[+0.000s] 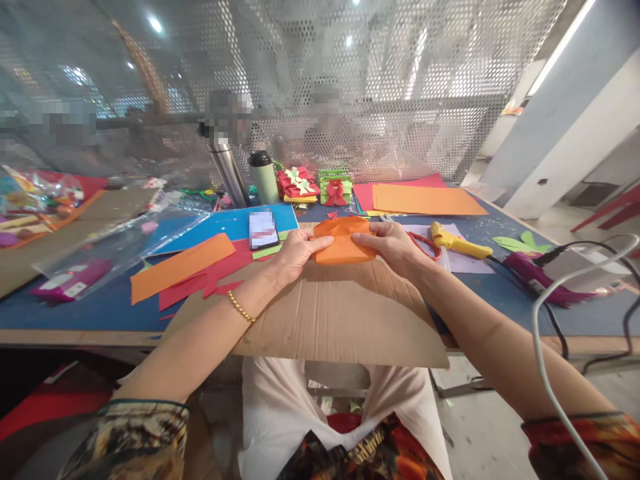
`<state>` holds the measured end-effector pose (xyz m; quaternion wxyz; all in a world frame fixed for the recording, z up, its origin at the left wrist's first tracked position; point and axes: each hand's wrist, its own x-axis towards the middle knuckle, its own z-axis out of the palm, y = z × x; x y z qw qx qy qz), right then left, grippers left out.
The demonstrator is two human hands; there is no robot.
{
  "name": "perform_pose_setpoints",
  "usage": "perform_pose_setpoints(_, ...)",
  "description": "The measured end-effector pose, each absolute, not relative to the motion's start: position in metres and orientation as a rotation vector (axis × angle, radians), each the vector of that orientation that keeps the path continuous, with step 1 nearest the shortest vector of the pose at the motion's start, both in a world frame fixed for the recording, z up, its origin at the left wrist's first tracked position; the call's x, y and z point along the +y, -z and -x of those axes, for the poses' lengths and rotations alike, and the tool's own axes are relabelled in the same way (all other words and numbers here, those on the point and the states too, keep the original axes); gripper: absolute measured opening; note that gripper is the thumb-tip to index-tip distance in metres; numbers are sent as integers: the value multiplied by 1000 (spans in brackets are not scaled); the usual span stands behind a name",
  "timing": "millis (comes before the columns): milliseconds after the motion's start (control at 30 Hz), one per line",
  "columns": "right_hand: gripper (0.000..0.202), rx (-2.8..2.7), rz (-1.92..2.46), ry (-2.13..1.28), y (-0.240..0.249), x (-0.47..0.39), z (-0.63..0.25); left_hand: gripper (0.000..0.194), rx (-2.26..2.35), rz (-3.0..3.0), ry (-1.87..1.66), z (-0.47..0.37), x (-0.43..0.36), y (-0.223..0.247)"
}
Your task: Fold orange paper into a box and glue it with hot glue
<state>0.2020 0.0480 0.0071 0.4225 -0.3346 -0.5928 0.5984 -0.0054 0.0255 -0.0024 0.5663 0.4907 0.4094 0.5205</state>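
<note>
Between my two hands is a folded orange paper piece (344, 248), held just above a brown cardboard sheet (340, 320). My left hand (299, 252) pinches its left end, thumb on top. At the right end, my right hand (391, 245) grips it the same way, thumb pressed on the near face. The fingers beneath the paper are partly hidden. A phone (263, 230) lies beyond my left hand. Close to my right hand are red-handled scissors (425, 248) and a yellow glue gun (457, 241) on a pale sheet.
Orange (183, 267) and red paper strips (225, 263) lie at left. Behind stand a steel flask (230, 175), a green bottle (263, 180), a red paper box (299, 183) and a green paper box (336, 188). A purple power strip (545, 277) with loose cables (540, 320) sits at right.
</note>
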Motion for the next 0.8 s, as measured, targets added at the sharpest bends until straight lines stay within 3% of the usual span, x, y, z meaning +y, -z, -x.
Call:
perform_pose_setpoints(233,42,-1440,850,-1431,-8,50,-203,56,861,-1128,-1121,4,21,-3)
perform_pose_setpoints(800,53,-1591,810,-1063,-20,45,-208,56,930,-1356,-1084,7,21,0)
